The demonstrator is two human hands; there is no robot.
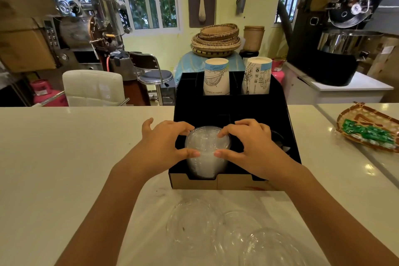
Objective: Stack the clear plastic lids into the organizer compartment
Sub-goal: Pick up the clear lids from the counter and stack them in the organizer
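Note:
A black organizer (289, 127) stands on the white counter in front of me. A tall stack of clear plastic lids (206, 153) sits in its front left compartment. My left hand (166, 142) grips the stack's left side with thumb and fingers, and my right hand (252, 144) grips its right side the same way. Three loose clear lids (192, 222) lie on the counter close to me, below the organizer. The front right compartment is mostly hidden behind my right hand.
Two stacks of printed paper cups (216, 76) stand in the organizer's rear slots. A woven tray with green packets (367, 129) lies at the right on the counter. Beyond the counter are a white chair (92, 87), a stool and roasting machines.

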